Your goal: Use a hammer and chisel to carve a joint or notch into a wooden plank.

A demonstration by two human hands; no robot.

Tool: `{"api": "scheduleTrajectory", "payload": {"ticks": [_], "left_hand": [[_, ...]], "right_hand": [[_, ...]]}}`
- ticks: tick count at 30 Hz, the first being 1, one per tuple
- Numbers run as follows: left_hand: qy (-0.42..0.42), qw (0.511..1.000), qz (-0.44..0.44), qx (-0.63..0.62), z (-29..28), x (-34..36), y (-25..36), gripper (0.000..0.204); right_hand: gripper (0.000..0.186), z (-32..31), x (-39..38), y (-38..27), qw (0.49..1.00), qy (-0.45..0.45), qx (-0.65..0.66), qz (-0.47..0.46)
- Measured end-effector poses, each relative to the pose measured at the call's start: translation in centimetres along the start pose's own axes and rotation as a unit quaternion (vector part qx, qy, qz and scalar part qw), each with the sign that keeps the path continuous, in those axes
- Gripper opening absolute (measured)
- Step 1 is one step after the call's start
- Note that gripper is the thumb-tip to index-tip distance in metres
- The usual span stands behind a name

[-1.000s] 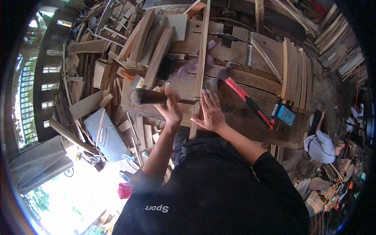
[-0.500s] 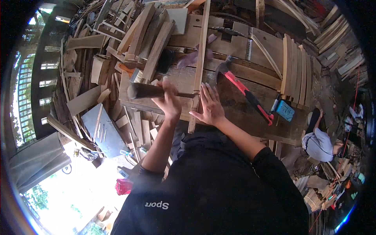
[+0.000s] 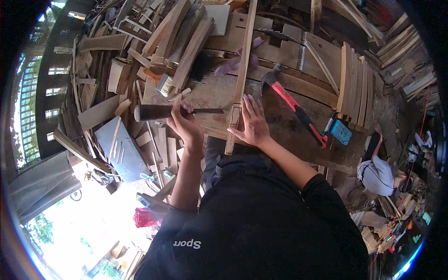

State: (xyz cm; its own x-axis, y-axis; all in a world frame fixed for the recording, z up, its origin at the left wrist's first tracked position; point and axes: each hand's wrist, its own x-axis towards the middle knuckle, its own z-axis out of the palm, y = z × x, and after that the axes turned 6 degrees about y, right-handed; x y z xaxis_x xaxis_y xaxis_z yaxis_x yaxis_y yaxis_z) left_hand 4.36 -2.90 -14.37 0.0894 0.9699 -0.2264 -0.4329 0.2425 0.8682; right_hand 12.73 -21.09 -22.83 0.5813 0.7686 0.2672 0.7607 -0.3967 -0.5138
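Observation:
My left hand (image 3: 188, 126) is closed around a chisel (image 3: 154, 112) with a thick dark handle. Its blade points right, the tip a little short of a long narrow wooden strip (image 3: 241, 77). Dark pencil-like marks show on the strip's near part. My right hand (image 3: 253, 122) lies against the strip's right side with fingers stretched out, the thumb reaching over its near end. The strip runs away from me across a worn wooden workbench (image 3: 289, 140). Right of my right hand rests a claw hammer (image 3: 293, 103) with a red and black handle.
A paintbrush (image 3: 163, 84) and stacked wood pieces (image 3: 193, 53) occupy the bench's left side. On the right are a blue block-shaped thing (image 3: 339, 133) and upright wooden slats (image 3: 353, 84). A saw blade (image 3: 280, 35) shows at the back. Another person (image 3: 378, 172) is low at the right.
My left hand has drawn the chisel leftward, so its tip has come away from the strip. My right hand stays against the strip. The whole view has shifted slightly.

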Motion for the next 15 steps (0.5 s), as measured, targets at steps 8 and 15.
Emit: {"api": "scheduleTrajectory", "payload": {"ticks": [8,15], "left_hand": [[-0.133,0.988,0.046,0.059,-0.8,-1.7,1.0,0.027],[-0.208,0.941,0.144,0.223,-1.8,-2.3,3.0,0.019]], "right_hand": [[0.101,0.6,-0.2,0.3,1.000,0.011,0.019,0.004],[0.094,0.5,-0.2,0.2,1.000,-0.007,0.005,-0.008]]}}
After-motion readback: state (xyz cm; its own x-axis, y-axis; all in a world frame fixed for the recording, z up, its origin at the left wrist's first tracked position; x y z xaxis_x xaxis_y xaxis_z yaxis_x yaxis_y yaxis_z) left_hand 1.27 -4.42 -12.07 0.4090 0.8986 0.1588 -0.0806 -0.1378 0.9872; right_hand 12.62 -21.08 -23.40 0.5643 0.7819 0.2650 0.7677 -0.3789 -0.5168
